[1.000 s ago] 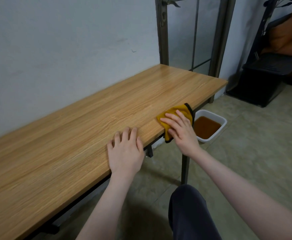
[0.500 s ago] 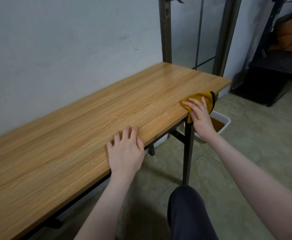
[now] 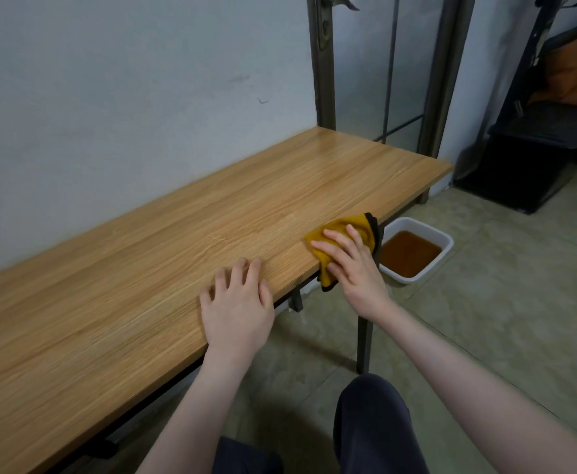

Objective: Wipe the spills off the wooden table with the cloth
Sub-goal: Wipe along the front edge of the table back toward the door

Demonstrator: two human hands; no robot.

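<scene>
The left hand (image 3: pixel 237 304) lies flat on the wooden counter (image 3: pixel 143 268) at its near edge, fingers spread and straight, holding nothing; it looks like a brace. To its right, the right hand (image 3: pixel 352 265) presses the yellow cloth (image 3: pixel 348 225) down on the same near edge with straight, slightly fanned fingers. Part of the cloth hangs over the edge below the palm. On the floor just beyond that edge stands a white tub (image 3: pixel 446 242) of brown liquid.

To do this stroke well, I would keep the palm flat and the pressure even, and draw the cloth along the edge so any liquid is pushed off towards the tub, not back across the wood. The overhanging fold should be gathered under the hand, or it may drip on the floor.

No spill is plainly visible on the wood; only a faint sheen shows towards the far right corner, and whether that is wet I cannot tell. The counter's left end is cut off, and the right thumb is hidden.
</scene>
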